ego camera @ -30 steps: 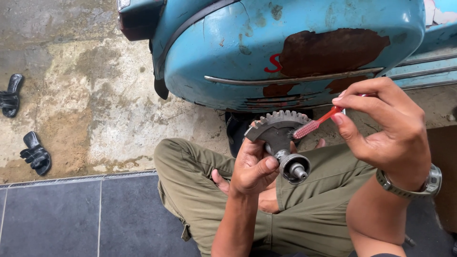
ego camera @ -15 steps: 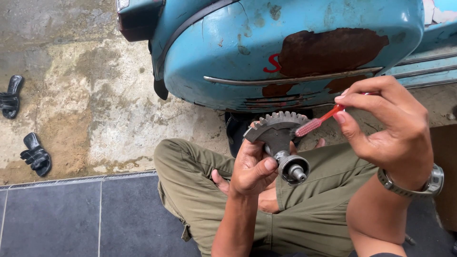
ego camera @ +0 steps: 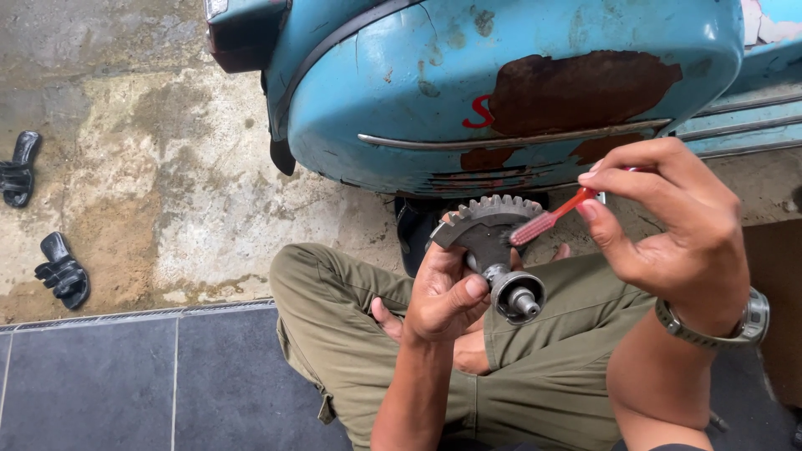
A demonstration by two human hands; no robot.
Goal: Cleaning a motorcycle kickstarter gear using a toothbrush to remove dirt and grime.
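My left hand [ego camera: 447,292] grips a dark metal toothed gear sector on a short shaft [ego camera: 493,242], held up over my lap. Its teeth face away from me and the shaft end points toward the camera. My right hand [ego camera: 668,221], with a metal wristwatch [ego camera: 735,321] on the wrist, pinches a red toothbrush [ego camera: 551,217]. The brush head rests against the gear face near the teeth on the right side. I sit cross-legged in olive trousers [ego camera: 351,334].
A rusty light-blue scooter body [ego camera: 501,83] fills the top of the view, close behind the gear. Two black sandals [ego camera: 58,271] lie on the stained concrete at left. Dark grey floor tiles [ego camera: 125,384] run along the bottom left.
The brush head has shifted slightly along the gear face; both hands and the gear stay in nearly the same place.
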